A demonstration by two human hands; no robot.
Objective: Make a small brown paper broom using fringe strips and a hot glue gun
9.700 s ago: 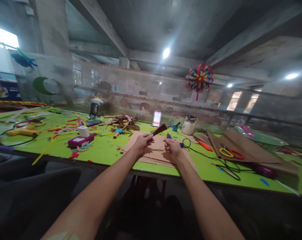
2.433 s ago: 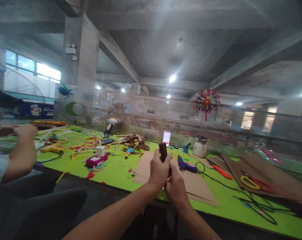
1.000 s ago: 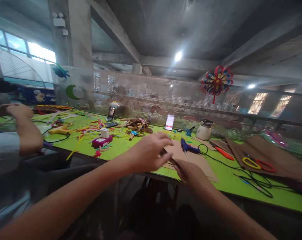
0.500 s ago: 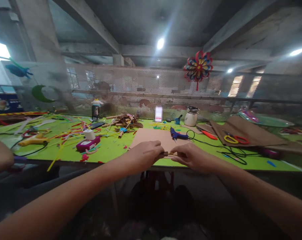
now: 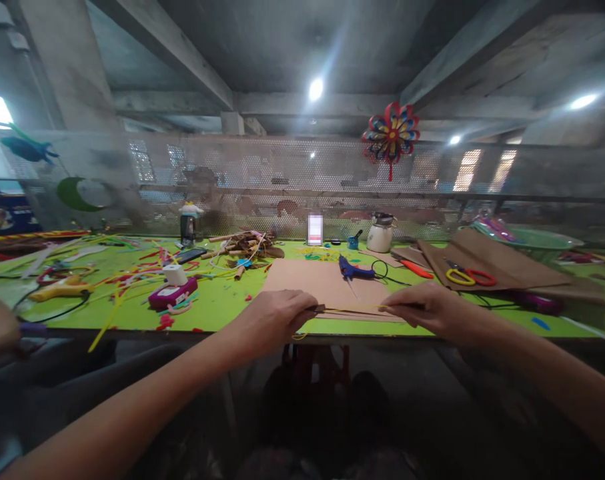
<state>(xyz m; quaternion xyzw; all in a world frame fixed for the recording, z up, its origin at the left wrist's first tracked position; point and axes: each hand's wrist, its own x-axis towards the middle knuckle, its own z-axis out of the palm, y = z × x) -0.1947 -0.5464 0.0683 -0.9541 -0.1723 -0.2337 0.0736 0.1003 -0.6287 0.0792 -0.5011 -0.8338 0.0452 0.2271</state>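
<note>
Two bare hands work at the near edge of a green table, a yellow string drawn nearly straight between them. The left hand is closed, fingers curled together, its thumb and fingertips gripping a small brown piece, most of it hidden in the grasp. The right hand pinches the string's other end between thumb and fingers, with the remaining fingers loosely bent. Thin and pale, the string runs level over the front part of a cardboard sheet, meeting the brown piece at nine o'clock and the right fingertips at three. A slack yellow loop hangs just below the left hand; whether it belongs to that string cannot be told. Both hands are palm-down and well apart, the left forearm coming in from eight o'clock, the right from four. Seen from the string, a blue glue gun lies on the cardboard at twelve, a phone stands at eleven, a jug at one, a pile of brown rolls at ten and a purple box at nine.
</note>
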